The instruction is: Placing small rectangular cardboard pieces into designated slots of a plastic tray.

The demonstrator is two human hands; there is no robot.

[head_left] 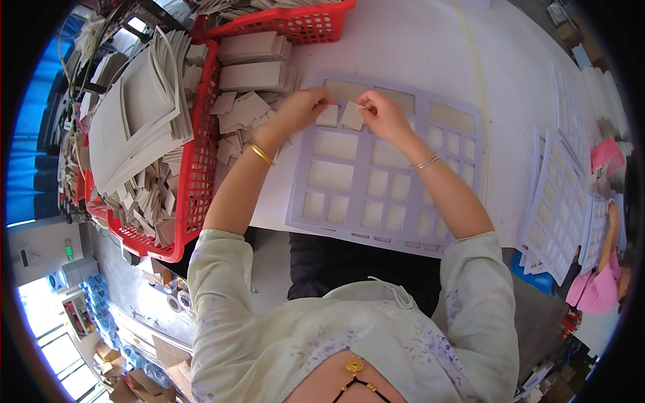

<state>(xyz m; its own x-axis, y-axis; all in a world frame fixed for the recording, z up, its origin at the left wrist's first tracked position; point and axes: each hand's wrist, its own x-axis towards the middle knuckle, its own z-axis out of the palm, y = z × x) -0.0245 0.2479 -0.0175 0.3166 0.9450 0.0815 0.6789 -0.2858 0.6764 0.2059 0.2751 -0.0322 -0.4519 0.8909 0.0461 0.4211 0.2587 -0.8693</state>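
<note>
A lavender sheet with rectangular windows (357, 161) lies on the white table in front of me, and pale card shows in its windows. My right hand (386, 119) pinches a small pale card square (353, 115), which is tilted over the upper part of the sheet. Beside it, the fingers of my left hand (302, 111) are closed at the top edge of another small card square (327, 116). That square looks nearly in line with a window; whether it lies flat inside is hard to tell. Another windowed sheet peeks out beneath the front edge.
Loose card squares (245, 111) and stacked card strips (252, 75) lie left of the sheet. A red basket (201, 168) heaped with card pieces stands at left, another red basket (302, 27) behind. More windowed sheets (554, 201) and a person in pink (594, 289) are at right.
</note>
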